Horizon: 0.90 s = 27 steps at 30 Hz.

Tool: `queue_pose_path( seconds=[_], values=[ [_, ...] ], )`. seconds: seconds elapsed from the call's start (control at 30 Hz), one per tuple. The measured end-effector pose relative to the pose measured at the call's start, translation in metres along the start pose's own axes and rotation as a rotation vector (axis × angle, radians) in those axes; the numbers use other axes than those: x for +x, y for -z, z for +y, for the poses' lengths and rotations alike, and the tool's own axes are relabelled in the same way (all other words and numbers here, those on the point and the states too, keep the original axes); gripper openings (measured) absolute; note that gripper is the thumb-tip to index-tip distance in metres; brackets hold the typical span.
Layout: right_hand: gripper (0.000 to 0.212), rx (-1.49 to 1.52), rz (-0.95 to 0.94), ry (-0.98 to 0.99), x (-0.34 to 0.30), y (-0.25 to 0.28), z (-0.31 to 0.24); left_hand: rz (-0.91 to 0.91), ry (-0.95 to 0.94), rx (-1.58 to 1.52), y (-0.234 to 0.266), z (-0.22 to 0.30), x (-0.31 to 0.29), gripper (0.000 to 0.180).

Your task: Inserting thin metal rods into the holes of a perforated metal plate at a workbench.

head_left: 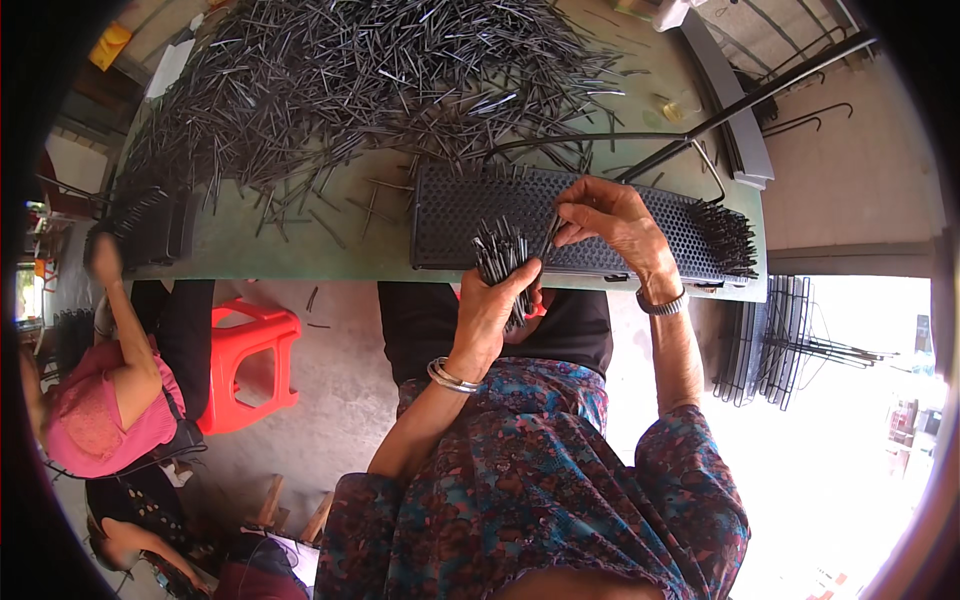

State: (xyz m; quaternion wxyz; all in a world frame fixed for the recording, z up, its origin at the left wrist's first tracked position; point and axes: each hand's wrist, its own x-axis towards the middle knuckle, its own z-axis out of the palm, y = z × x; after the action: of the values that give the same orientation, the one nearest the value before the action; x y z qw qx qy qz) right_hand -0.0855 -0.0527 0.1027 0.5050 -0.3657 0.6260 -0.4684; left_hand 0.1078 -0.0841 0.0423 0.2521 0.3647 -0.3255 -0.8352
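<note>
In my left hand [486,312], closed in front of the table edge, is a bundle of thin dark sticks [500,248] standing roughly upright. My right hand [622,232] is just right of the bundle, thumb and fingers pinched on a dark stick [551,240]; whether it holds more than one I cannot tell. Behind both hands lies a long black perforated board [450,212] with rows of small holes. Dark sticks [727,240] stand packed in the holes at its right end, and a few lie at its far edge.
A large heap of loose dark sticks [380,80] covers the far part of the green table [330,262]. A black metal rod frame [770,92] reaches over the board from the right. At left, a co-worker [110,400] in pink works at another board; a red stool [250,360] stands between us.
</note>
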Motion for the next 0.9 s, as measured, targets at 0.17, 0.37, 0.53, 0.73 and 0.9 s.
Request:
queue_pose_path(
  seconds=[0.17,0.37,0.53,0.73,0.9],
  values=[
    [0.016,-0.044,0.143,0.116,0.005,0.004,0.0,0.023,0.053,-0.169,0.0,0.0,0.001,0.016],
    [0.009,-0.377,0.526,0.423,0.031,-0.012,0.011,-0.124,0.211,-0.41,0.007,-0.005,0.006,0.032],
    [0.009,-0.531,0.548,0.485,0.046,-0.007,0.026,-0.143,0.245,-0.448,0.009,-0.009,0.008,0.034],
    [0.01,-0.638,0.518,0.465,0.044,-0.006,0.018,-0.137,0.184,-0.342,0.01,-0.006,0.008,0.034],
    [0.009,-0.618,0.423,0.492,0.05,0.001,0.031,-0.099,0.138,-0.279,0.006,-0.003,0.005,0.026]
  ],
)
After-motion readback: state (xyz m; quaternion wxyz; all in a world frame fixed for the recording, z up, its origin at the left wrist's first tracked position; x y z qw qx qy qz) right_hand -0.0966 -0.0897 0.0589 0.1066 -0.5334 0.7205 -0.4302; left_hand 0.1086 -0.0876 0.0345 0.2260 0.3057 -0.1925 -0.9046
